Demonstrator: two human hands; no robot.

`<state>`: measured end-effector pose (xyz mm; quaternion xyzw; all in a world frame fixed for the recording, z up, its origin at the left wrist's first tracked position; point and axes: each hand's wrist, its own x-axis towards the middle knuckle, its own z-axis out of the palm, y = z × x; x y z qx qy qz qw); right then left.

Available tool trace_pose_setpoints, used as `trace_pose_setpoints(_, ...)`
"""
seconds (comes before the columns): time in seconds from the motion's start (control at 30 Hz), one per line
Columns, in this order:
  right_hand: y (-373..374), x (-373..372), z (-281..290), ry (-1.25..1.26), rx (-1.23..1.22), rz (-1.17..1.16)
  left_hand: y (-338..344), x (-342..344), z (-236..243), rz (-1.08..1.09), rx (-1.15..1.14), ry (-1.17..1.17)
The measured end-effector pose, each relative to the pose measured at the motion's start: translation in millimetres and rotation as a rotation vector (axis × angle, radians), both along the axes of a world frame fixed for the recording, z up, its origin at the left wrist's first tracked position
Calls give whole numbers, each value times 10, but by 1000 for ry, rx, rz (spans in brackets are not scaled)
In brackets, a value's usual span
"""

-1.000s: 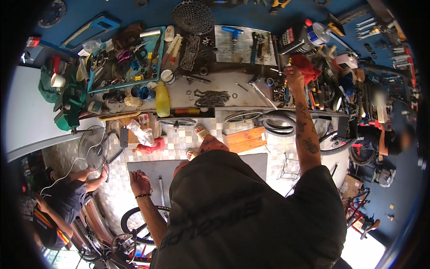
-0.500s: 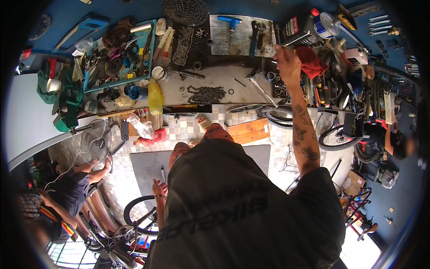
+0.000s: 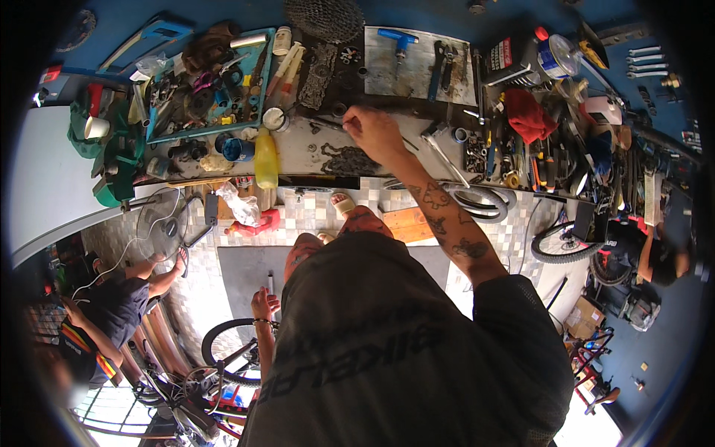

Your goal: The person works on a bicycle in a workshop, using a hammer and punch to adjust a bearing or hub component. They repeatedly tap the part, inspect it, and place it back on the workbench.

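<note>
Over the front of the workbench [image 3: 298,153], my right hand [image 3: 372,132] has its fingers curled together, and what they hold, if anything, is hidden. Its fingertips are at the right end of a thin dark rod [image 3: 320,120]; I cannot tell whether they touch it. A dark bicycle chain [image 3: 348,162] lies just below the hand. Low beside my body, my left hand [image 3: 264,304] is closed around a small grey tube [image 3: 270,279] that sticks up out of the fingers.
A blue tray [image 3: 205,132] of tools and a yellow bottle [image 3: 265,160] are on the left of the bench. A blue-handled tool [image 3: 401,39] lies on a pale sheet; a red cloth [image 3: 529,115] sits to the right. Another person [image 3: 112,320] is at lower left, beside bicycles.
My right hand has moved left across the bench, from beside the red cloth to the dark rod. My left hand has risen slightly with the tube.
</note>
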<state>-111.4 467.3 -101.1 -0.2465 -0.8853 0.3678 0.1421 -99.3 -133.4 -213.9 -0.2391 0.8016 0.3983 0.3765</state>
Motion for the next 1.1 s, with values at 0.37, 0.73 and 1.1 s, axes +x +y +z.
trace_pose_setpoints(0.37,-278,-355,-286,-141,497,52,-425,196,-217,-241,-124,7)
trace_pose_setpoints(0.73,-306,184,35,55,161,-117,-464,139,-212,-480,-32,35)
trace_pose_setpoints(1.1,-118,1474,249,62,-1,-469,-212,-205,-199,-605,92,131)
